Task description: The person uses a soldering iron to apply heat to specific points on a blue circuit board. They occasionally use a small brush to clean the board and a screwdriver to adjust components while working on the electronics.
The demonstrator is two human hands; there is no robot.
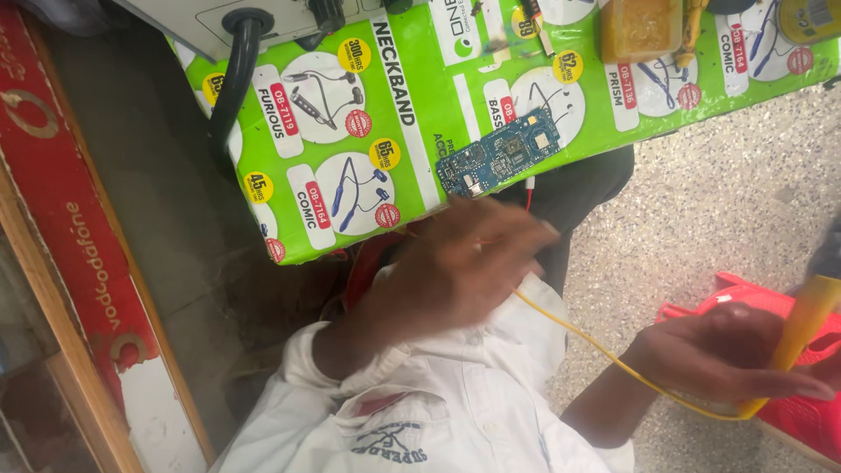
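Green-covered bench [412,131]: one blue circuit board [501,156], one yellow-handled tool [802,328], two hands.

Big bright-green printed sheet [412,123] covers the bench from ten o'clock across to two o'clock, a long slanted rectangle. It's dotted with white ovals showing earphone drawings, small yellow discs, red round seals and red tag strips. Over at nine o'clock, a long red signboard [74,228] with pale lettering runs diagonally down the left edge, ending in a white patch near seven o'clock.
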